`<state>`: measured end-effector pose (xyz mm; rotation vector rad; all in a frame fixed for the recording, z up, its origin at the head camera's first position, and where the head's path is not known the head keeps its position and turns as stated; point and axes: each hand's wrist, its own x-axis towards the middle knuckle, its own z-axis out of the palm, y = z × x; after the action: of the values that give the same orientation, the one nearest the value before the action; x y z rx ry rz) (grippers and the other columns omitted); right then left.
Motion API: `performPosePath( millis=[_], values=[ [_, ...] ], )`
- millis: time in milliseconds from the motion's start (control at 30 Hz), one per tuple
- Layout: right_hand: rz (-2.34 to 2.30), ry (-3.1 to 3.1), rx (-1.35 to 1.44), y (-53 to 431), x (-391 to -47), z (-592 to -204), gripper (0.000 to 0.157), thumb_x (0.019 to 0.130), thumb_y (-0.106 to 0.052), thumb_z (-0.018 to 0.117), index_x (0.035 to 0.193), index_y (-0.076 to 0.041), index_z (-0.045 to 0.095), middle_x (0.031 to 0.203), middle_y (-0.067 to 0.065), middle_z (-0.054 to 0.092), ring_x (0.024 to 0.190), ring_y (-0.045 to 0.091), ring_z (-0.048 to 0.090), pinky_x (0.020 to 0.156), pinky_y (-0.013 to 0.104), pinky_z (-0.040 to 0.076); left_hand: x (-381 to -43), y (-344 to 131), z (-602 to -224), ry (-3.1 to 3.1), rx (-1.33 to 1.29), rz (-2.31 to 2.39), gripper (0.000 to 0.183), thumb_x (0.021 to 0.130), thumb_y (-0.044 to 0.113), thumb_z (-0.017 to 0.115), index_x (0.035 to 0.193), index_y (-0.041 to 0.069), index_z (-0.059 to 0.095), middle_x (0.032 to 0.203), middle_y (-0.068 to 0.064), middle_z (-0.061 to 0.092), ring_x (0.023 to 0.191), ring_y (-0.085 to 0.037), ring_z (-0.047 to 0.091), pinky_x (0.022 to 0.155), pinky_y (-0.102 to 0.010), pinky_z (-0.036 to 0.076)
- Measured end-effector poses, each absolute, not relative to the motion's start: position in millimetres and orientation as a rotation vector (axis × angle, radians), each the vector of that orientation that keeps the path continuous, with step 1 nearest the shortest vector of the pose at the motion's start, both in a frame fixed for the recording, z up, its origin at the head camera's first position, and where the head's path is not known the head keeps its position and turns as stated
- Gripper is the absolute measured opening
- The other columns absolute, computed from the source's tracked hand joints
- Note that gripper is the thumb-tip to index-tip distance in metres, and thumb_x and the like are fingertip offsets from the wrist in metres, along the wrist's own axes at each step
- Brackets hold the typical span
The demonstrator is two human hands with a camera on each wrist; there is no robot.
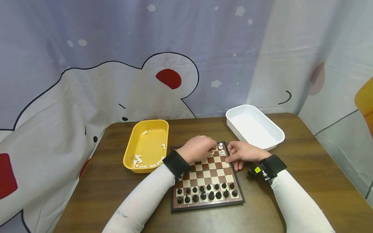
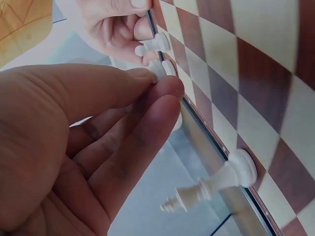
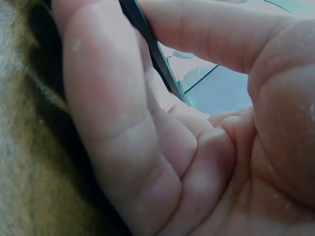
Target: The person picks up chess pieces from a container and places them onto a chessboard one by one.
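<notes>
On a brown desk (image 1: 306, 174), black chess pieces (image 1: 211, 195) line the near rows of a chessboard (image 1: 207, 174); the right hand (image 1: 243, 152) grips its right edge while the left hand (image 1: 199, 149) pinches a white piece (image 2: 157, 70) near the far edge.

White long sleeves (image 1: 137, 198), black wristbands (image 1: 176, 164), yellow-green patch (image 1: 257, 170), silvery fitting (image 1: 265, 176)

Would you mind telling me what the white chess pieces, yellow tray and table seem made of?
White chess pieces: probably plastic, smooth, with a soft sheen in the left wrist view.
Yellow tray: likely moulded plastic, smooth, given its even colour and rounded rim.
Table: wood or wood-look laminate, slightly glossy; brown grain and pale sheen show.
</notes>
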<state>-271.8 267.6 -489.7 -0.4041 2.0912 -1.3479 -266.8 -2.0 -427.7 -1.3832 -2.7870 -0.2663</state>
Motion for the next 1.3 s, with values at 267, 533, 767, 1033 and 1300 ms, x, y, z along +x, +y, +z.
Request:
performPosePath(
  millis=[267, 533, 767, 1033, 1300],
  values=[
    [-1.341, 2.095, -0.405, 268, -272, -488, 0.052, 0.098, -0.017, 0.086, 0.123, 0.007, 0.047, 0.085, 0.019, 0.074, 0.060, 0.023, 0.075, 0.054, 0.034, 0.062, -273, 7, -432, -2.776, -1.400, -0.278, 0.007, 0.106, 0.010, 0.075, 0.106, 0.014, 0.081, 0.099, 0.005, 0.076, 0.085, -0.010, 0.066, 0.081, -0.029, 0.056],
    [-1.344, 2.109, -0.409, 268, -270, -487, 0.051, 0.098, -0.015, 0.085, 0.123, 0.007, 0.047, 0.085, 0.019, 0.074, 0.059, 0.023, 0.074, 0.053, 0.034, 0.062, -272, 14, -436, -2.787, -1.404, -0.264, 0.009, 0.108, 0.013, 0.074, 0.103, 0.014, 0.081, 0.093, 0.006, 0.073, 0.079, -0.011, 0.061, 0.076, -0.028, 0.052],
    [-1.354, 2.093, -0.406, 267, -270, -488, 0.051, 0.098, -0.015, 0.085, 0.123, 0.007, 0.047, 0.084, 0.018, 0.074, 0.059, 0.023, 0.074, 0.053, 0.034, 0.062, -272, 17, -439, -2.792, -1.399, -0.215, 0.011, 0.109, 0.013, 0.072, 0.103, 0.015, 0.080, 0.090, 0.007, 0.070, 0.076, -0.010, 0.058, 0.073, -0.027, 0.050],
    [-1.348, 2.101, -0.407, 267, -271, -489, 0.052, 0.098, -0.015, 0.085, 0.124, 0.007, 0.046, 0.085, 0.019, 0.074, 0.060, 0.023, 0.075, 0.053, 0.034, 0.062, -272, 17, -442, -2.807, -1.398, -0.216, 0.008, 0.109, 0.012, 0.071, 0.112, 0.014, 0.079, 0.101, 0.003, 0.077, 0.085, -0.011, 0.067, 0.078, -0.027, 0.055],
    [-1.345, 2.104, -0.412, 268, -271, -490, 0.052, 0.098, -0.016, 0.085, 0.124, 0.007, 0.046, 0.086, 0.019, 0.075, 0.060, 0.023, 0.075, 0.054, 0.034, 0.062, -266, 4, -434, -2.807, -1.371, -0.270, 0.012, 0.107, 0.009, 0.072, 0.118, 0.011, 0.077, 0.100, 0.003, 0.074, 0.084, -0.011, 0.065, 0.077, -0.030, 0.055]
  ],
)
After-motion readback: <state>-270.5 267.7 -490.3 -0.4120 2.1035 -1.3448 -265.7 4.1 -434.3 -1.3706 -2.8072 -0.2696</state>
